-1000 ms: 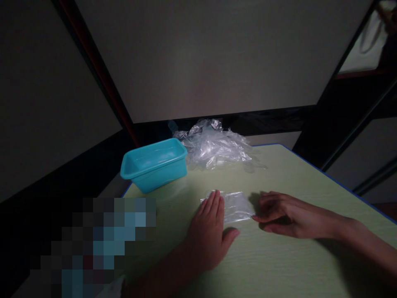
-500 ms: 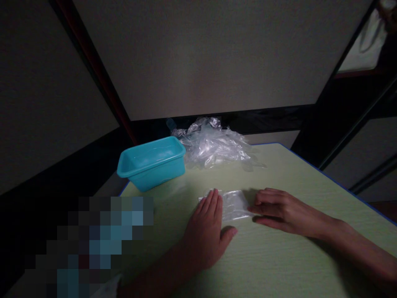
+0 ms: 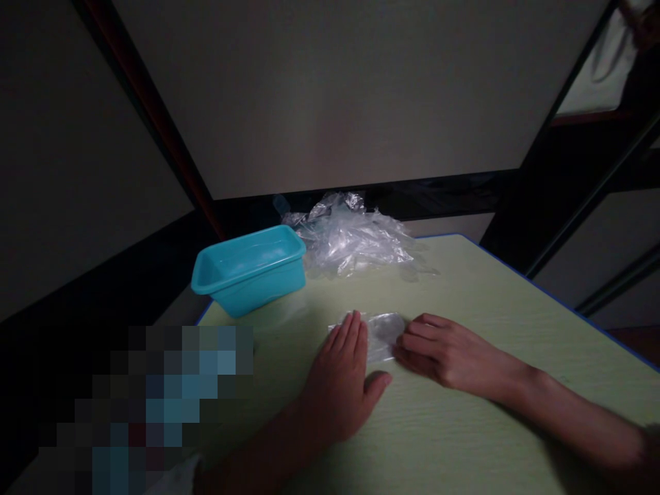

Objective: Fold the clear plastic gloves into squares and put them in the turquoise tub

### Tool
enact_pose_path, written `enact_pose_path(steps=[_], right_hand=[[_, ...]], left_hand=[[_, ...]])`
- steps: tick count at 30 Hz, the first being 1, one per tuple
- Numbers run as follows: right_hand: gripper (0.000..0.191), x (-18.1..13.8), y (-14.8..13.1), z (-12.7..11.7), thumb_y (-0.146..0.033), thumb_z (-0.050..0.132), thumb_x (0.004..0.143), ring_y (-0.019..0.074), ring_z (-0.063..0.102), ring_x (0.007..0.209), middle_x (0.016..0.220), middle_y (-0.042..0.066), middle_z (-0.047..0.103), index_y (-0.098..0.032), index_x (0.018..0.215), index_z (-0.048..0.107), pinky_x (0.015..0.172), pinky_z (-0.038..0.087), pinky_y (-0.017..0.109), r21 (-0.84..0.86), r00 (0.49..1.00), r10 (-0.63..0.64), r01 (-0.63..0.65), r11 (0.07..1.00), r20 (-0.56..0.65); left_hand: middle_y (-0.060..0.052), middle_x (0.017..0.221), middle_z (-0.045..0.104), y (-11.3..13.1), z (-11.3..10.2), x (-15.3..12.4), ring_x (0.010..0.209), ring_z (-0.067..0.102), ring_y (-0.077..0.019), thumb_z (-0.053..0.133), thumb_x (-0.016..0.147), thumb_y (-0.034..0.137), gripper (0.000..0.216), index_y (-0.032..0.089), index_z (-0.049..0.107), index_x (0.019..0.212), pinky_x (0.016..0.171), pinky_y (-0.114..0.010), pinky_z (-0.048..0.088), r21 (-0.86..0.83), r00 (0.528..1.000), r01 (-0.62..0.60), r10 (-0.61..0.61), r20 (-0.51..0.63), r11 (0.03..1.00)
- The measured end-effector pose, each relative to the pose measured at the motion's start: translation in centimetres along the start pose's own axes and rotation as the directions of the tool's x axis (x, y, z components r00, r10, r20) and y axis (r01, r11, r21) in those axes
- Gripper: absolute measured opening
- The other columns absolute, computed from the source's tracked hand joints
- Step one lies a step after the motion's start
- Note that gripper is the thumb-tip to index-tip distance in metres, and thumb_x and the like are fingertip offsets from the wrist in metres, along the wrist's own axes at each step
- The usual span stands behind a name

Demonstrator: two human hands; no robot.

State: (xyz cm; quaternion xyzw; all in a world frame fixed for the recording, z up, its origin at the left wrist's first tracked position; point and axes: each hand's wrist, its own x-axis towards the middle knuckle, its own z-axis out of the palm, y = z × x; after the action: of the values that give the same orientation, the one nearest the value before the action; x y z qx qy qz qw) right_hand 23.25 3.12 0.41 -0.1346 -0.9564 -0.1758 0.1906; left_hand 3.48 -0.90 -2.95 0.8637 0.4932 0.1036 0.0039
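A small clear plastic sheet [image 3: 382, 333] lies flat on the pale green table [image 3: 464, 426]. My left hand [image 3: 343, 381] rests palm down on its left end, fingers stretched out and together. My right hand [image 3: 443, 354] lies flat on its right end, fingertips pressing the plastic and pointing left. Only a narrow strip of the sheet shows between the two hands. Neither hand grips anything.
A turquoise plastic tub [image 3: 247, 268] stands at the table's far left corner. Beside it, at the far edge, lies a heap of crumpled clear plastic [image 3: 355, 234]. A blue rim marks the table's right edge [image 3: 567, 302]. A blurred patch covers the lower left.
My right hand has slid left across the plastic sheet toward my left hand, so less of the sheet shows. My left hand has stayed in place.
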Motion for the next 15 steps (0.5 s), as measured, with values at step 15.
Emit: enact_pose_path(steps=[15], right_hand=[[0.043, -1.2, 0.8, -1.5, -0.011, 0.03, 0.095, 0.0156, 0.046, 0.062, 0.064, 0.002, 0.055, -0.017, 0.061, 0.057, 0.059, 0.032, 0.033, -0.109, 0.992, 0.014, 0.0, 0.994, 0.127]], left_hand=[[-0.024, 0.143, 0.026, 0.0, -0.4, 0.1, 0.134, 0.02, -0.0303, 0.042, 0.088, 0.045, 0.065, 0.0, 0.029, 0.133, 0.106, -0.046, 0.029, -0.013, 1.0, 0.004, -0.004, 0.018, 1.0]])
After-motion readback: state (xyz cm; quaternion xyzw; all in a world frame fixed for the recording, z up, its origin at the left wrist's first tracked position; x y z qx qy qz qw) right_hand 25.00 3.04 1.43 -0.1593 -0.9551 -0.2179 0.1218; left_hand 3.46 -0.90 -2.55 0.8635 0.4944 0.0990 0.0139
